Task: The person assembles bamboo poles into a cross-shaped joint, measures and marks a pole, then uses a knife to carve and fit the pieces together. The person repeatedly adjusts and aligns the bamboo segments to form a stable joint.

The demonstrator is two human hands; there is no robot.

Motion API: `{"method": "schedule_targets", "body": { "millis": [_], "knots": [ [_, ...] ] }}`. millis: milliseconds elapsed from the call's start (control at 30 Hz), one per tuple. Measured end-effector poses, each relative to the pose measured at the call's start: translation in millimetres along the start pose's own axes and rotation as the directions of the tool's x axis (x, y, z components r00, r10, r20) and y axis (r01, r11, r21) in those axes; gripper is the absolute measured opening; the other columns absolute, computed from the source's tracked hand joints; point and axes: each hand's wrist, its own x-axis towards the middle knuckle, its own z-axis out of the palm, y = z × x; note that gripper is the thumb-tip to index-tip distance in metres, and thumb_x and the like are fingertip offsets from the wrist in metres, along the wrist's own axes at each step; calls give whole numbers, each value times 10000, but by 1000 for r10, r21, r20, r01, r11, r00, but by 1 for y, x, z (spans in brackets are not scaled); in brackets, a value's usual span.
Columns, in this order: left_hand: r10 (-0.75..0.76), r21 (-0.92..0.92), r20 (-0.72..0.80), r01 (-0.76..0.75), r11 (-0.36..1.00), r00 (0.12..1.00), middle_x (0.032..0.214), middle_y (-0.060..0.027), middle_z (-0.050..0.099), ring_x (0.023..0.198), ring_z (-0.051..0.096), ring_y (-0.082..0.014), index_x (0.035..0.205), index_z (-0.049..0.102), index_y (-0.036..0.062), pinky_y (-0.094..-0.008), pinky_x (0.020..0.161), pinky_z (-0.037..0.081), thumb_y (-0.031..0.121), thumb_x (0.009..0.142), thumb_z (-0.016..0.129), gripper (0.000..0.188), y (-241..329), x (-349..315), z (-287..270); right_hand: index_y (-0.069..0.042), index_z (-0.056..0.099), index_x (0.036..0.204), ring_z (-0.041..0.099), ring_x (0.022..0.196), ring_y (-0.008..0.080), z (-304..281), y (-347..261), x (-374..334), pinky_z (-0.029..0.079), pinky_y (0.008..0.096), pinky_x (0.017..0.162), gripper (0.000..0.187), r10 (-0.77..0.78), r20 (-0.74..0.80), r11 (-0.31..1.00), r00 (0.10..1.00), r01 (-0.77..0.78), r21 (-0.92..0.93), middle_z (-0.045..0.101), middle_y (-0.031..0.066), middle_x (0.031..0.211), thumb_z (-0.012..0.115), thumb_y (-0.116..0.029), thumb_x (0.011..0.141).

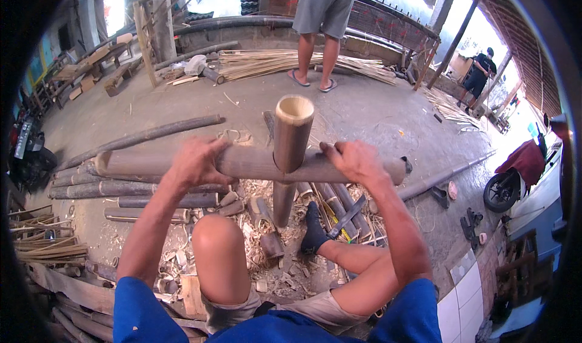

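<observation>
A thick brown bamboo pole (248, 163) lies level across in front of me, above my knees. Through its middle passes a shorter bamboo tube (293, 138), its pale, hollow, cut end facing up and its lower part showing beneath the pole. My left hand (200, 161) grips the pole left of this joint, thumb underneath. To the right of the joint my right hand (356, 160) has its fingers over the top of the pole. Under the pole, on the ground, are pale wood shavings (291, 276) and a short bamboo offcut (271, 245).
Several bamboo poles (109, 189) lie to my left. By my foot rests a dark blade-like tool (347, 217). Long bamboo strips (260, 64) lie behind a standing person (324, 16); another person (481, 73) stands far right. A motorbike (506, 185) is parked at right.
</observation>
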Motion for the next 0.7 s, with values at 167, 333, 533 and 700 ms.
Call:
{"method": "schedule_targets", "body": {
  "millis": [167,333,533,700],
  "knots": [
    [-90,-48,-4,90,995,996,997,-140,737,941,711,-392,1185,699,137,-478,801,552,475,538,950,772,10,33,-36,-51,788,957,720,883,469,-65,3,11,559,545,807,700,99,2,995,995,-99,25,731,278,912,425,-647,1015],
    [-180,43,251,174,984,951,1022,-135,725,977,705,-379,1201,689,148,-507,857,554,555,594,893,758,34,32,26,-98,783,988,719,879,435,15,22,2,548,529,811,583,60,49,997,997,-58,-50,738,242,923,389,-522,1056],
    [-23,-4,-1,23,1000,1000,986,-125,702,931,697,-382,1162,672,149,-505,832,539,560,574,889,749,5,8,69,-88,777,1014,714,915,431,75,40,8,555,545,826,548,-32,47,999,998,33,-17,740,232,907,407,-490,1054],
    [-53,-5,38,53,999,998,1063,-135,726,977,701,-385,1206,688,135,-487,856,545,496,555,910,776,12,18,13,-95,787,1020,716,895,439,16,-7,17,565,540,833,570,-31,-33,999,999,30,-44,743,235,914,405,-518,1053]
  ]
}}
